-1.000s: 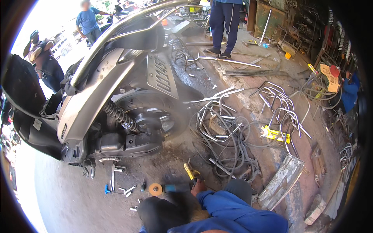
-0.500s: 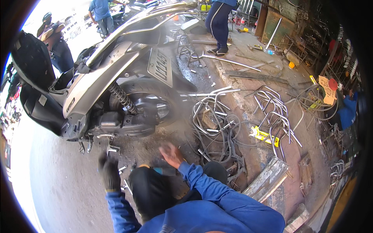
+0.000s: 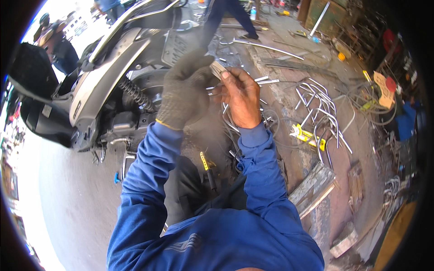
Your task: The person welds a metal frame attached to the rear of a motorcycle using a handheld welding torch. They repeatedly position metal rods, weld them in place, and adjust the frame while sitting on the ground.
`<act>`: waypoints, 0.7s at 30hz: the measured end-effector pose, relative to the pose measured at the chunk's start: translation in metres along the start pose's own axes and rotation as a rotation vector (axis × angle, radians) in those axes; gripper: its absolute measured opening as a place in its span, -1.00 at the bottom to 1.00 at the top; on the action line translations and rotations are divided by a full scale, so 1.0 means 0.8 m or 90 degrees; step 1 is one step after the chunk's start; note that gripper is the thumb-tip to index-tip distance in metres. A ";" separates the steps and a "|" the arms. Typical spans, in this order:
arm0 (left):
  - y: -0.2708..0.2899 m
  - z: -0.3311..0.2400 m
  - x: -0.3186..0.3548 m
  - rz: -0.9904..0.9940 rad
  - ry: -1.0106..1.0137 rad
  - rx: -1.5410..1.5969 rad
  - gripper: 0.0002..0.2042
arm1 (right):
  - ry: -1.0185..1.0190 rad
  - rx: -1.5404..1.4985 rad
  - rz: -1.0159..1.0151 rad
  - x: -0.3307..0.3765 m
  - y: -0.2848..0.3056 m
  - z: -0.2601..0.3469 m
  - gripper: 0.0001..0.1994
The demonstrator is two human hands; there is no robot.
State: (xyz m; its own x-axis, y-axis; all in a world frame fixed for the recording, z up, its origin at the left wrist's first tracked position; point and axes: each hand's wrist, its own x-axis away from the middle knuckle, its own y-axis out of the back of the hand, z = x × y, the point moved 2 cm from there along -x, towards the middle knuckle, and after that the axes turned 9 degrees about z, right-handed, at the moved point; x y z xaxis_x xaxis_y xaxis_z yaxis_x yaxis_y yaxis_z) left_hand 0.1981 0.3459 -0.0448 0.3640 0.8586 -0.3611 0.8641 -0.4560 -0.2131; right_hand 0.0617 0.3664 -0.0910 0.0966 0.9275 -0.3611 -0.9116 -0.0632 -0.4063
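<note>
In front of me my right hand [image 3: 244, 99], bare, pinches a short flat greyish strip [image 3: 219, 69] between thumb and fingers. My left hand [image 3: 184, 92], in a dark grey work glove, is raised beside it. Its bent fingers come close to the strip's upper end; blur hides whether they touch it. Just beyond both hands stands a scooter [image 3: 104, 81], with its rear wheel partly behind the glove. Below the hands, near my legs, is a tool with a yellow part [image 3: 204, 161] and a dark handle [image 3: 211, 179].
Bent metal tubes [image 3: 332, 119] lie to the right, one with a yellow wrapper [image 3: 309, 137]. Cables are tangled beside them. Straight rods [image 3: 298, 67] and a worn plank [image 3: 314, 187] rest on the ground. A person in dark trousers [image 3: 230, 20] is at the back; another stands far left.
Both hands have risen from near my knees and come together in front of the scooter. The flat strip now shows in my right hand. The person at the back has shifted left.
</note>
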 end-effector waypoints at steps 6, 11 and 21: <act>0.013 -0.002 -0.016 0.039 -0.017 -0.124 -0.67 | 0.045 -0.078 -0.061 -0.023 -0.004 0.013 -0.76; 0.010 -0.004 -0.036 -0.015 -0.334 -0.578 -0.77 | 0.168 0.243 -0.162 -0.052 -0.026 0.013 -0.89; 0.052 -0.040 -0.113 0.098 -0.190 -0.246 -0.76 | 0.467 0.530 -0.181 -0.102 -0.075 0.015 -0.76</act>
State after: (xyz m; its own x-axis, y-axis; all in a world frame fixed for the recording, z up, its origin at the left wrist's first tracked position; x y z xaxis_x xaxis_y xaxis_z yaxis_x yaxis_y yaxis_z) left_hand 0.2121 0.2567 0.0081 0.4308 0.6576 -0.6180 0.8942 -0.4036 0.1939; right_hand 0.1037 0.2992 -0.0269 0.3013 0.4137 -0.8591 -0.7747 0.6315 0.0323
